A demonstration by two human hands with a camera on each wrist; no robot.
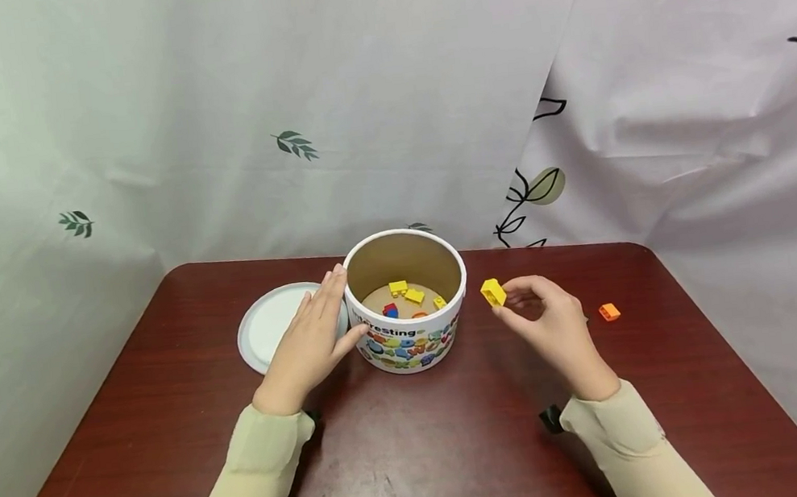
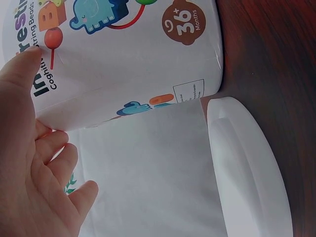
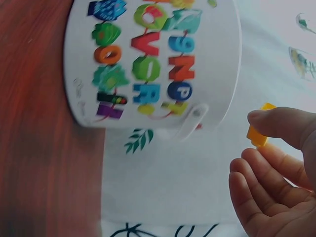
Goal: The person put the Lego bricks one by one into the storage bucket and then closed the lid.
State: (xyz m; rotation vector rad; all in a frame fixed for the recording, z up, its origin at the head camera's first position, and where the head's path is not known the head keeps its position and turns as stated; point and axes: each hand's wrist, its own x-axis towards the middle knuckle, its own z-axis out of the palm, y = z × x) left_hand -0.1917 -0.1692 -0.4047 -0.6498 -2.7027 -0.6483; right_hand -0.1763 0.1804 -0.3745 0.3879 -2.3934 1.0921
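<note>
A round white tub (image 1: 409, 353) with colourful printing stands near the far side of the table. Inside it lie several small toy bricks, among them a yellow brick (image 1: 399, 288) and a blue and red piece (image 1: 390, 311). My left hand (image 1: 312, 340) rests against the tub's left side, fingers straight and thumb at its front, as the left wrist view also shows. To the right of the tub, my right hand (image 1: 551, 328) pinches a yellow toy brick (image 1: 493, 293) between thumb and fingers, at about rim height in the head view.
The white lid (image 1: 261, 332) lies flat left of the tub, partly behind my left hand. An orange brick (image 1: 610, 312) sits on the dark red table (image 1: 420, 457), right of my right hand. A pale patterned curtain (image 1: 385, 120) hangs behind the table.
</note>
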